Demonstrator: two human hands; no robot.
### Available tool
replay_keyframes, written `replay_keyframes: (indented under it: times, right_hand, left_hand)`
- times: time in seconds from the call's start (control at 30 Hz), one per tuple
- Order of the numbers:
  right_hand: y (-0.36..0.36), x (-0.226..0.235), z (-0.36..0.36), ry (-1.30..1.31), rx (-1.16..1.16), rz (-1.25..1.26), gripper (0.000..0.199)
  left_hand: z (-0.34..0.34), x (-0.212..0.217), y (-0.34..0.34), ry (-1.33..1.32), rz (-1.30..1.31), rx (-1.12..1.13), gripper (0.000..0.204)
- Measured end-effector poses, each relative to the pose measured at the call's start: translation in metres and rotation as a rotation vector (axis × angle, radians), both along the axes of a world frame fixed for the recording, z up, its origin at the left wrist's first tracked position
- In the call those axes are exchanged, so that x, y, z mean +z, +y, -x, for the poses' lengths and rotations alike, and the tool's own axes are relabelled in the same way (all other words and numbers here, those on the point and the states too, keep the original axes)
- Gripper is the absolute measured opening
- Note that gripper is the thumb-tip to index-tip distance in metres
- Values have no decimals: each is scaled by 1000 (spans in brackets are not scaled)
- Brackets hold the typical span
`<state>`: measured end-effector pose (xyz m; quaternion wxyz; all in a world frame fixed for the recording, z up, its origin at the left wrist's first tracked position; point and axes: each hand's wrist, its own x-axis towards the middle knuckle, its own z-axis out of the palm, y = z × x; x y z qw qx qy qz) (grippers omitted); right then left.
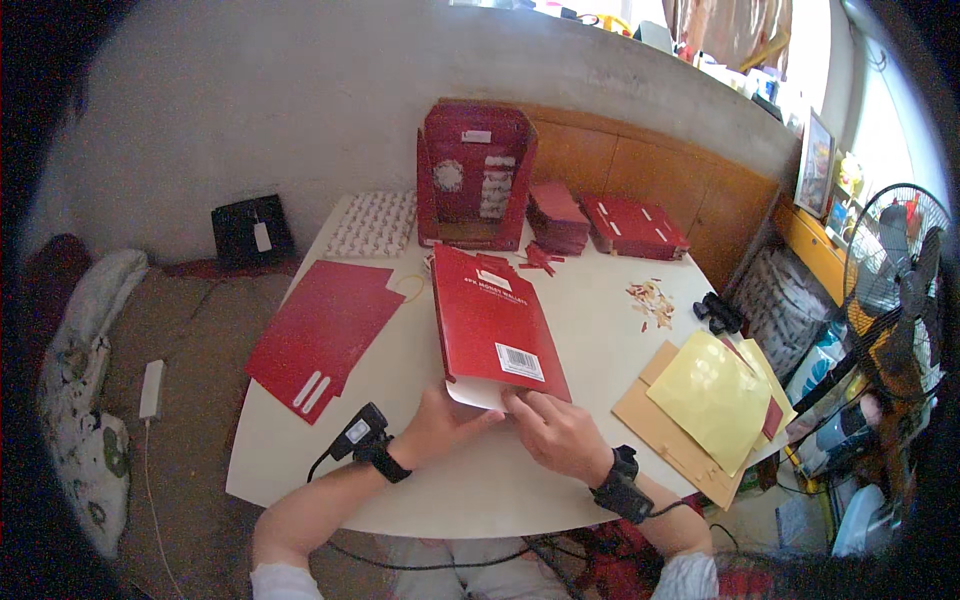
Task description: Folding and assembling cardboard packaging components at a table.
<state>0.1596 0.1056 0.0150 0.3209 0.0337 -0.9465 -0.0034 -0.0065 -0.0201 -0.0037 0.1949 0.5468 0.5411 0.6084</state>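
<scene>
Pinched between the right hand's (562, 432) fingers is the edge of the white flap (474, 393) on the red box (500, 325), seemingly to control it. The left hand (437, 430) meets the near left corner, probably as a brace; hidden fingers leave its closure uncertain. The box lies mid-table, flap toward the person, presumably for access. Red sheets (322, 325) lie at left, apparently within reach.

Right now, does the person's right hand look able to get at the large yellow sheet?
Probably yes: nothing stands between the right hand and the large yellow sheet, which lies uncovered. The hand is at the red box, though, and would likely have to leave it first.
</scene>
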Motion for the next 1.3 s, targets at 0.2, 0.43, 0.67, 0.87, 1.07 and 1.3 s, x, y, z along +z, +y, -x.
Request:
replay_keyframes:
  times: [0.2,0.43,0.67,0.87,1.07,1.3]
  right_hand:
    - [-10,0,3,-115,-85,-10,38]
    - [-11,26,15,-74,83,85,23]
    - [-10,69,9,-115,230,253,19]
    - [-10,74,11,40,201,437,16]
    - [8,71,8,197,160,736,7]
    - [23,76,-5,175,215,906,10]
  left_hand:
    - [-3,-5,-2,348,-88,100,35]
    - [-9,10,-8,348,-191,243,23]
    - [-2,31,-5,596,-361,238,17]
    - [-1,54,16,475,-338,112,21]
    - [5,84,41,789,-367,27,23]
    - [-11,102,51,840,-383,68,26]
